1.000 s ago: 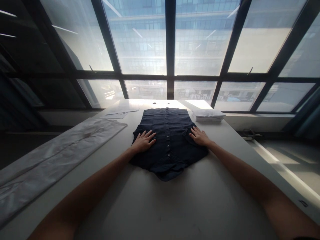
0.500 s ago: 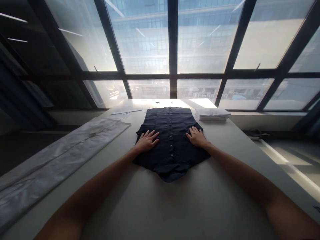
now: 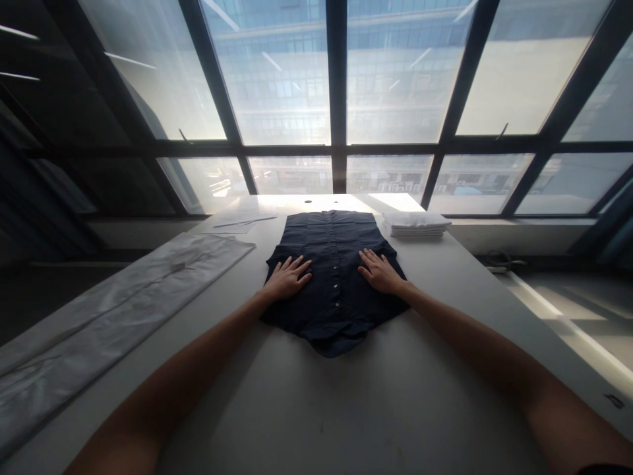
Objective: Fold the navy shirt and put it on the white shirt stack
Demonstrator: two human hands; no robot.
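A dark navy button-up shirt (image 3: pixel 329 270) lies front side up on the white table (image 3: pixel 297 409), its row of small buttons running down the middle. No sleeves show at its sides, and the curved hem points toward me. My left hand (image 3: pixel 287 278) rests flat on the left part of the shirt with its fingers spread. On the right part lies my right hand (image 3: pixel 380 271), palm down, fingers stretched toward the button row. Neither hand grips the cloth.
Along the table's left side lies a long, clear plastic-covered whitish bundle (image 3: pixel 123 316). Sheets of paper (image 3: pixel 237 224) are at the back left. A stack of folded white cloth (image 3: pixel 415 225) stands at the back right. Large windows (image 3: pixel 386 79) rise behind the table.
My right hand has slid slightly inward over the shirt, toward the buttons. My left hand stays at about the same place on the cloth. The view has shifted a little.
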